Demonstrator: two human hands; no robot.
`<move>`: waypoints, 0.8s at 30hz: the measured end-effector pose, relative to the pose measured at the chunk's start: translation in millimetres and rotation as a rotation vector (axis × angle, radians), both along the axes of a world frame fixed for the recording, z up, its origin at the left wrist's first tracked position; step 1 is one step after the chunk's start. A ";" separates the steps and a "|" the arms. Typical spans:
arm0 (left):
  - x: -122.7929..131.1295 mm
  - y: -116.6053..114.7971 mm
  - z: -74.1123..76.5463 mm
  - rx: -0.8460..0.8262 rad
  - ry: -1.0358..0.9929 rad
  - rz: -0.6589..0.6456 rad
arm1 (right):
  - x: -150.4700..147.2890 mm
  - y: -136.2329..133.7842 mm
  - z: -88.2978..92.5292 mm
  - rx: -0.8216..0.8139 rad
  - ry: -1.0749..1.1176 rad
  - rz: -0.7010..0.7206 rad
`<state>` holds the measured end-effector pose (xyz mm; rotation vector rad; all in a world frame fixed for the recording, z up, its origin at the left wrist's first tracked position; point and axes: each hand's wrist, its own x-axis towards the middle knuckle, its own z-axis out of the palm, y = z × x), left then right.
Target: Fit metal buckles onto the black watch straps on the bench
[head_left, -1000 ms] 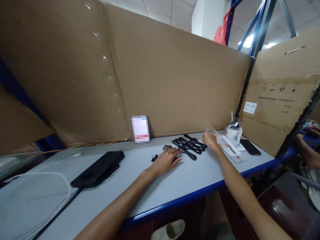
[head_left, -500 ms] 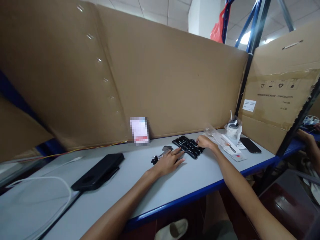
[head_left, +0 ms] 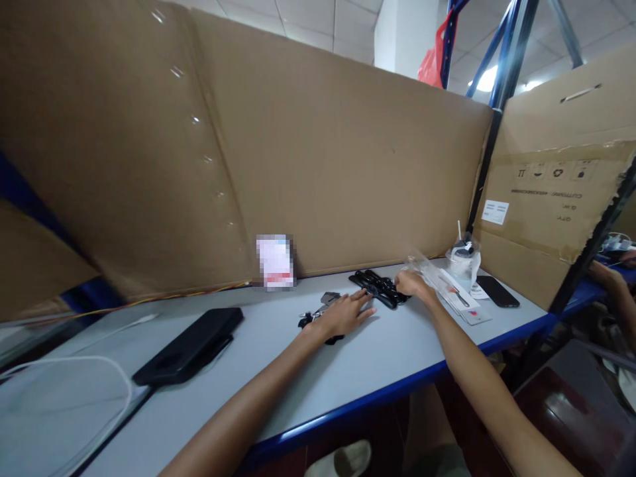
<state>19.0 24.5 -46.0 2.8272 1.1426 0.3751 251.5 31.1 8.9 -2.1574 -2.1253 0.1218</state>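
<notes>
Several glossy black, handle-like pieces (head_left: 373,286) lie side by side in a bunch on the grey table. My left hand (head_left: 345,313) is palm down and flat, its fingers spread, with the fingertips at the bunch's left end. Small grey metal pieces (head_left: 330,298) and black bits (head_left: 304,320) lie beside and partly under this hand. At the right end of the bunch, my right hand (head_left: 411,283) has its fingers curled closed on a black piece. Its fingertips are mostly hidden.
A clear plastic sleeve with a printed card (head_left: 460,295), a lidded cup in a bag (head_left: 464,258) and a black phone (head_left: 497,291) sit at right. A thick black device (head_left: 191,344) and white cable (head_left: 119,371) are at left. Cardboard (head_left: 348,165) walls the back.
The black pieces have shifted slightly right and bunched closer. My right hand has moved a little right. A dark bit now shows below my left hand, which is still flat.
</notes>
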 end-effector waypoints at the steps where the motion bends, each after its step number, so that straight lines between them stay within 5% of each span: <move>1: 3.2 1.2 -0.1 -0.010 0.002 0.000 | 1.4 -0.3 0.9 -0.002 -0.012 -0.008; 6: 7.0 4.5 -0.9 -0.003 -0.069 0.051 | 0.1 0.0 5.3 0.164 0.009 -0.063; 10: -17.1 10.6 2.6 0.117 -0.205 0.135 | -13.7 1.5 0.4 0.353 0.145 0.005; 16: -58.2 25.0 -12.2 0.107 -0.162 0.253 | -37.1 1.6 -22.9 0.268 0.096 0.120; 24: -49.9 19.7 -22.2 0.032 -0.029 0.241 | -25.1 4.4 -19.1 0.224 0.051 0.146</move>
